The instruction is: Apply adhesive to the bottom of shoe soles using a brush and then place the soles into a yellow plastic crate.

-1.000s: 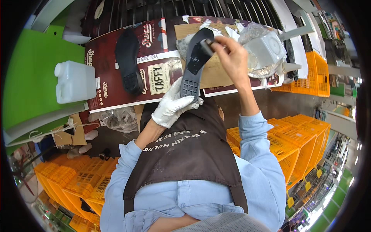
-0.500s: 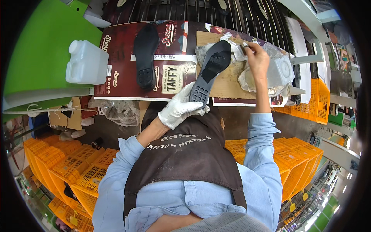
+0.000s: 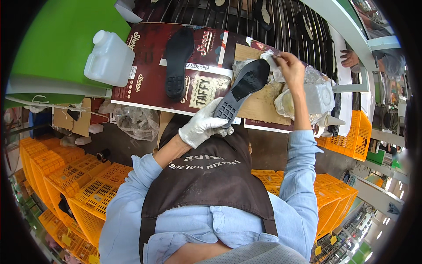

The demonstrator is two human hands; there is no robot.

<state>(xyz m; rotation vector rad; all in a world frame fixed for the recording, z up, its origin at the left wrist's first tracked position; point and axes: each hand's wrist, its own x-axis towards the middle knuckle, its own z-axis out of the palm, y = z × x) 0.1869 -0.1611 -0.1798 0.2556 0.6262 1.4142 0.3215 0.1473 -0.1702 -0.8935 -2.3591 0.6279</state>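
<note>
My left hand (image 3: 201, 125), in a white glove, grips a black shoe sole (image 3: 244, 88) by its heel end, where a grid of hollows shows. The sole tilts up and to the right over the cardboard, and its forefoot looks wet and shiny. My bare right hand (image 3: 292, 72) is pinched closed just beyond the toe, beside crumpled white tissue (image 3: 269, 57). What its fingertips hold is hidden. A second black sole (image 3: 179, 61) lies on the dark red printed board (image 3: 149, 94) to the left.
A white plastic jug (image 3: 110, 59) stands at the left, a translucent container (image 3: 318, 97) and a nozzle bottle (image 3: 329, 121) at the right. Beyond the board, a roller conveyor (image 3: 239, 22) carries more soles. Orange crates (image 3: 88, 180) flank me. Another person's hand (image 3: 349, 58) shows far right.
My right hand has moved a little away from me and left, toward the tissue. The forefoot of the held sole now looks glossier and more evenly coated. The whole view has shifted slightly.
</note>
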